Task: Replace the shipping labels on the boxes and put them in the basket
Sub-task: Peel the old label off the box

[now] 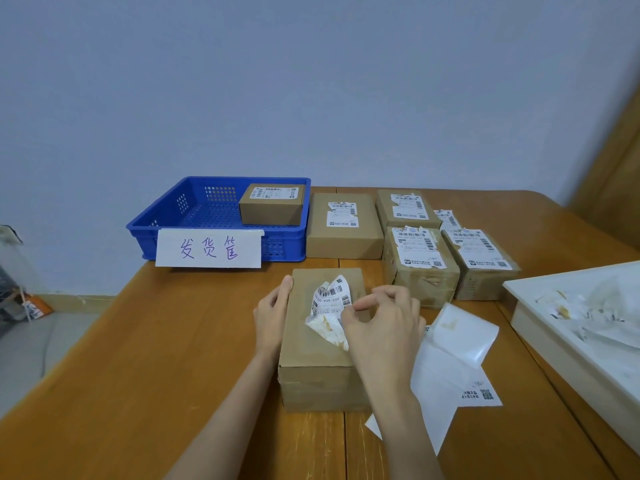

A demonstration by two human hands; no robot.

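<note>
1. Pale blue wall behind a wooden bench [173, 341], seen from the head camera.
2. At the far left of the bench sits a blue basket [166, 233] with a handwritten paper sign [208, 249] on its near wall; one labelled box [272, 204] lies in its far right corner.
3. Right of the basket stand four cardboard boxes [420, 261] with torn or wrinkled labels, close together.
4. Near the middle lies the box being worked on [322, 358], its old label [330, 308] crumpled and half peeled up.
5. The left hand [273, 315] presses flat against the box's left side, thumb on the top edge.
6. The right hand [382, 323] pinches the lifted label between thumb and fingers.
7. Just right of that box lie white label sheets [453, 355], one curled.
8. A white tray [533, 327] with paper scraps sits at the right edge.
</note>
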